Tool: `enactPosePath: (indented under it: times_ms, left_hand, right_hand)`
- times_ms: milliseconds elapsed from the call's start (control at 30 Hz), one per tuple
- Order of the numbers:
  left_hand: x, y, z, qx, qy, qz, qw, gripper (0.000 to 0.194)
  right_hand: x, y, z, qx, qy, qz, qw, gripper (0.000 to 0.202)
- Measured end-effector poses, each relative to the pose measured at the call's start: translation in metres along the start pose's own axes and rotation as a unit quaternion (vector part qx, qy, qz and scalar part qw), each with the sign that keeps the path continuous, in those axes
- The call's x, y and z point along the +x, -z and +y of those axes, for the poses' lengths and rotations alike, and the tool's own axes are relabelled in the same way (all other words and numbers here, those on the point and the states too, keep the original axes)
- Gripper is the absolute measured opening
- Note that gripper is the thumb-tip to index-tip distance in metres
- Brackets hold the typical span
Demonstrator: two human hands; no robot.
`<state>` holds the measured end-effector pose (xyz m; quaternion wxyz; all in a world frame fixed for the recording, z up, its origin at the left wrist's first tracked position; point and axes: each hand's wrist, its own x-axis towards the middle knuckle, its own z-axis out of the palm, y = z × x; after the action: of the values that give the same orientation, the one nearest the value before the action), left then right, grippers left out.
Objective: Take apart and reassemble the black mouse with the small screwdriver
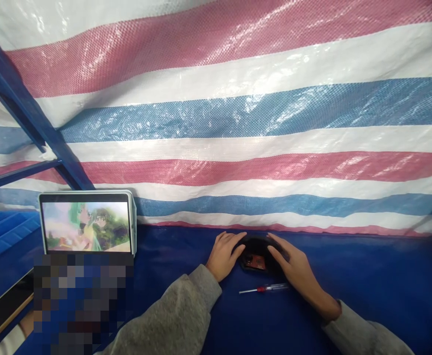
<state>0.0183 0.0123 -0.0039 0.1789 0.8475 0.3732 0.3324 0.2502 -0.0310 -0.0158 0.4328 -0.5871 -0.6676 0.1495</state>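
Observation:
A black casing (259, 242) with a reddish circuit board (257, 262) inside lies between my hands on the blue tabletop. My left hand (226, 254) grips its left side, thumb and fingers bent around the edge. On the right, my right hand (293, 264) holds the other side, its fingers along the top and thumb near the rim. The exact kind of device cannot be made out. Just in front of it lies a small screwdriver (263, 289) with a red and clear handle, its metal tip pointing left, its handle end close to my right wrist.
A tablet (87, 227) in a pale case stands at the left, playing an animation. Blue trays (9, 231) sit behind a dark phone-like slab (7, 305), near another person's sleeve (12, 342). Part of that area is pixelated. A striped tarp (256, 167) hangs behind the table.

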Motion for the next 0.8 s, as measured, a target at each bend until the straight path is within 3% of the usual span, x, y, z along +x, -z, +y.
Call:
enactPosePath:
  times_ms: [367,633,800]
  left_hand:
    - [-0.001,0.001,0.0,0.018,0.014,0.011,1.0,0.045]
    - [0.0,0.002,0.005,0.037,0.042,0.021,0.998,0.045]
    - [-0.003,0.008,0.018,0.073,-0.023,0.023,0.997,0.031]
  right_hand:
    - [-0.001,-0.001,-0.001,-0.03,0.052,0.012,0.998,0.041]
    - [-0.001,-0.006,0.005,-0.049,0.05,-0.021,0.997,0.038]
    - [0.0,-0.005,0.005,-0.042,0.048,-0.012,0.998,0.035]
